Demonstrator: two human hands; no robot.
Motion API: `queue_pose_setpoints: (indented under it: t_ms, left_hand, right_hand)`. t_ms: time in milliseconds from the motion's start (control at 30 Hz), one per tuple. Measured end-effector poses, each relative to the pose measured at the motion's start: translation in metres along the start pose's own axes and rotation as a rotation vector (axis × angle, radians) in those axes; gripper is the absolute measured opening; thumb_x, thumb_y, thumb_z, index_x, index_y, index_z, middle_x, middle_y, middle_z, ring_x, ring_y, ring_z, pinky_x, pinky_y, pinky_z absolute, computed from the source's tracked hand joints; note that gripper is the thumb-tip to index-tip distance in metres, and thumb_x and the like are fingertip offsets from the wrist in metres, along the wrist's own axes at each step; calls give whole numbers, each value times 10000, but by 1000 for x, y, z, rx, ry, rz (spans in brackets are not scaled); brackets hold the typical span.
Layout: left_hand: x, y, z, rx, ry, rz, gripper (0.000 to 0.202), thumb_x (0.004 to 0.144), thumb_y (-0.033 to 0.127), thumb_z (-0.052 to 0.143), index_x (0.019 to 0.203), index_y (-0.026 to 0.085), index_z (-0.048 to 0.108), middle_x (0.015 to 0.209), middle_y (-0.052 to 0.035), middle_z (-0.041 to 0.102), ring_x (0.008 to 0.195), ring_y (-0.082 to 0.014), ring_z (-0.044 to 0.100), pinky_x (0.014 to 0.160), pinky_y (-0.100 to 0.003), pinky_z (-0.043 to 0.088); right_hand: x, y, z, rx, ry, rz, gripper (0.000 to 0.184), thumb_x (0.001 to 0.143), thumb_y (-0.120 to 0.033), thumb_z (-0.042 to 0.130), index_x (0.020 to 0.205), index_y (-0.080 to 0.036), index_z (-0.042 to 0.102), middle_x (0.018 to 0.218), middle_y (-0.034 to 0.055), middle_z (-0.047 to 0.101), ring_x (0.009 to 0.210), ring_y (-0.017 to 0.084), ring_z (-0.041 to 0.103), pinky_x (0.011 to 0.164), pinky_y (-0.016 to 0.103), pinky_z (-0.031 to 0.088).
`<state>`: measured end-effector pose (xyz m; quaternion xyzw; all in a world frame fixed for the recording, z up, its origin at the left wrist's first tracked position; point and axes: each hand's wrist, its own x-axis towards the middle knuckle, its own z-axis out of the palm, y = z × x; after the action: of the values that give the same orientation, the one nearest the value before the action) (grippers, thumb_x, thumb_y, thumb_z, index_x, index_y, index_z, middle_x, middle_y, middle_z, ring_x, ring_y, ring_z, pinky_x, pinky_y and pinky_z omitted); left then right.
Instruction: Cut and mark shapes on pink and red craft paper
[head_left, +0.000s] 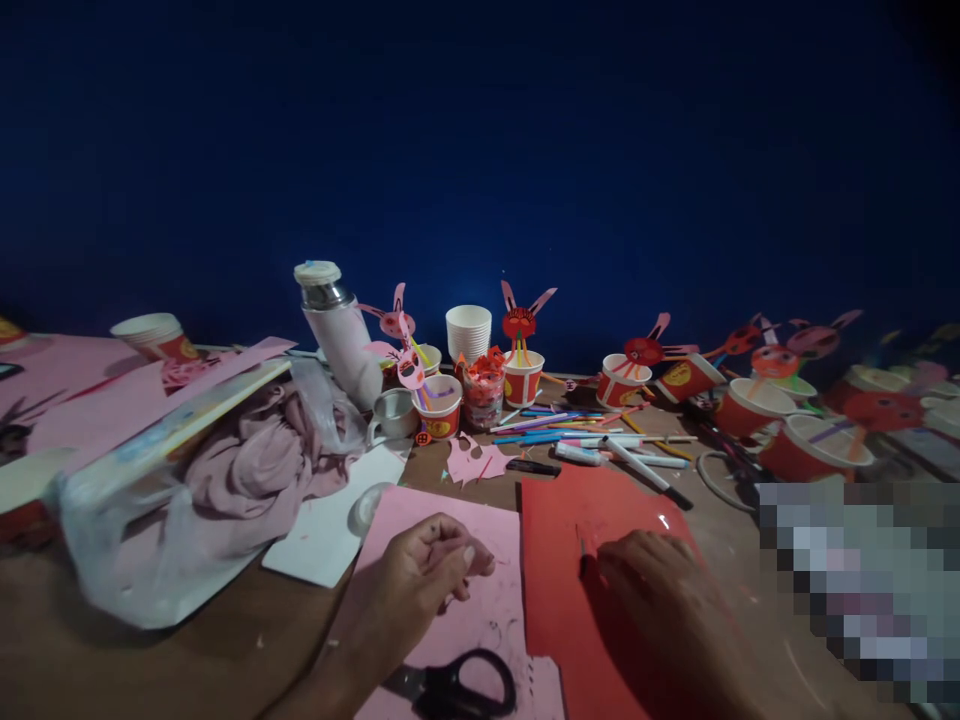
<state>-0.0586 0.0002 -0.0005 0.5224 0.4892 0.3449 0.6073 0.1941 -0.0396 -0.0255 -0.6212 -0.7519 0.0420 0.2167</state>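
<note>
My left hand (435,565) is above a sheet of pink paper (491,515), thumb and fingers pinched together. Anything between them is too small to make out. My right hand (652,570) rests over a sheet of red paper (559,500), its fingers curled down. A small dark tip (583,566) shows just beside those fingers, near a thin line on the red sheet; whatever the fingers close on is hidden. Black-handled scissors (469,685) lie on the pink paper below my left hand.
Behind the papers lie several pens (570,437) and a pink paper scrap (476,462). Red paper cups (439,408) with rabbit-like paper faces line the back. A white thermos (341,345), stacked white cups (469,330) and a plastic bag (142,560) with cloth (262,450) stand leftward.
</note>
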Motion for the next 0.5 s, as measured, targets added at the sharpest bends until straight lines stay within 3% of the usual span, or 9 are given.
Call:
queue_pose_setpoints:
  t_ms: [100, 200, 300, 367, 500]
  left_hand:
    - [-1, 1, 1, -43, -14, -17, 190, 729, 348, 560, 714, 171, 491, 721, -55, 664, 526, -109, 528, 460, -205, 355]
    - [-2, 3, 2, -103, -35, -40, 227, 694, 363, 596, 780, 182, 490, 682, -44, 656, 538, -128, 553, 439, -207, 338]
    - [-5, 6, 1, -102, -73, -47, 221, 699, 362, 590, 791, 178, 506, 686, -47, 655, 552, -129, 556, 443, -207, 342]
    - [-7, 8, 1, -78, -92, -52, 174, 718, 337, 568, 752, 173, 517, 706, -52, 660, 556, -120, 547, 461, -206, 356]
    - [-9, 11, -1, -93, -102, -47, 138, 717, 300, 551, 712, 162, 544, 718, -54, 662, 579, -116, 541, 517, -212, 401]
  right_hand:
    - [1, -11, -7, 41, -38, -31, 190, 822, -190, 492, 723, -256, 640, 710, -12, 665, 669, 159, 573, 670, 314, 322]
    - [11, -26, -19, 55, -77, -158, 171, 821, -188, 509, 748, -276, 637, 702, -36, 666, 646, 138, 575, 653, 297, 325]
    - [36, -39, -25, -92, -131, -291, 159, 819, -180, 517, 748, -258, 635, 695, -19, 652, 653, 143, 567, 658, 303, 323]
    - [61, -44, -21, -240, -171, -360, 154, 817, -165, 515, 762, -240, 638, 708, 4, 646, 679, 163, 563, 672, 320, 326]
    - [112, -48, 3, -307, -164, -426, 169, 828, -139, 482, 834, -200, 639, 810, 59, 653, 772, 214, 554, 754, 396, 323]
